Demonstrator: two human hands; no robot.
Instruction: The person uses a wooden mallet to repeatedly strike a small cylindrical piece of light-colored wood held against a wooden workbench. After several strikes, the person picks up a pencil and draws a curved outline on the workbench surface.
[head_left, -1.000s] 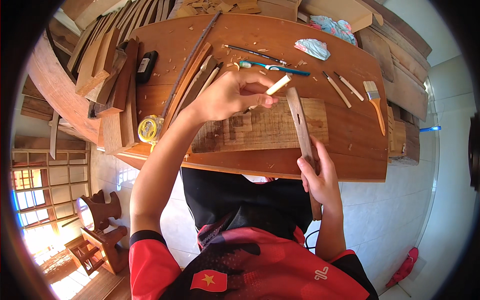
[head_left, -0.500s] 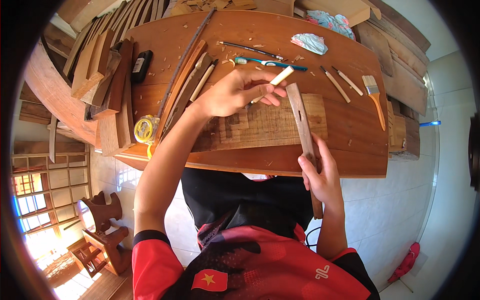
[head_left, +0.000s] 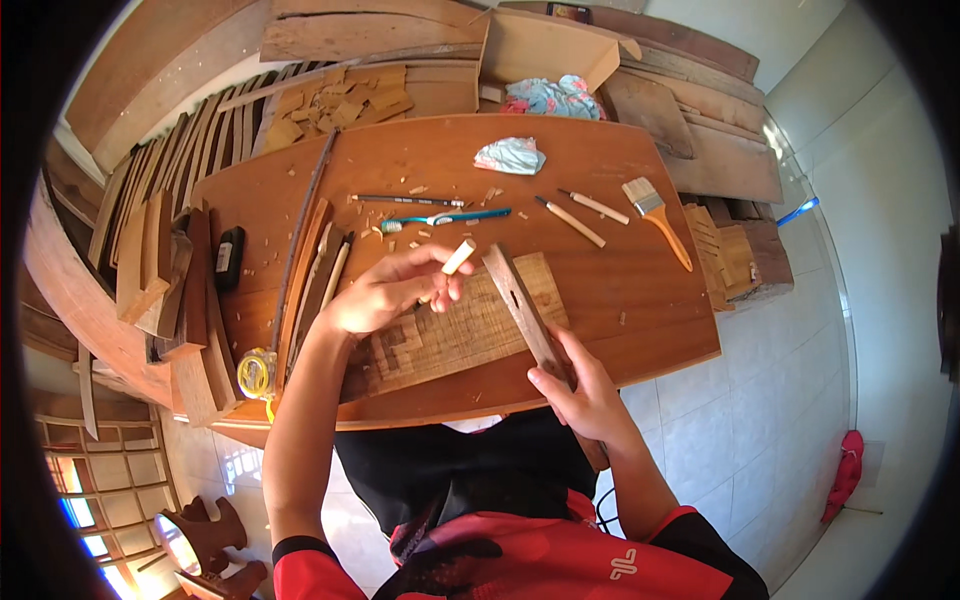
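Note:
My left hand (head_left: 385, 292) is closed around a pale, round wooden handle (head_left: 459, 257), which looks like those of the carving chisels (head_left: 571, 221) on the table. Fingers hide most of its lower end. Gripped in my right hand (head_left: 580, 390) is a narrow brown wood strip (head_left: 528, 312) with a small dark slot in its face. The strip slants up over a flat wooden board (head_left: 450, 330) on the table. Its upper end is close to the pale handle, with a small gap between them.
On the table (head_left: 640, 320) lie a pencil (head_left: 405, 200), a teal toothbrush (head_left: 445, 218), a paintbrush (head_left: 660, 218), a crumpled cloth (head_left: 510, 156), wood shavings and a yellow tape measure (head_left: 257, 374). Stacked timber (head_left: 150, 260) stands at the left; a cardboard box (head_left: 548, 55) is behind.
The view has tilted up and turned right, so the table sits lower and further left in it. Both hands keep their hold on the handle and the strip.

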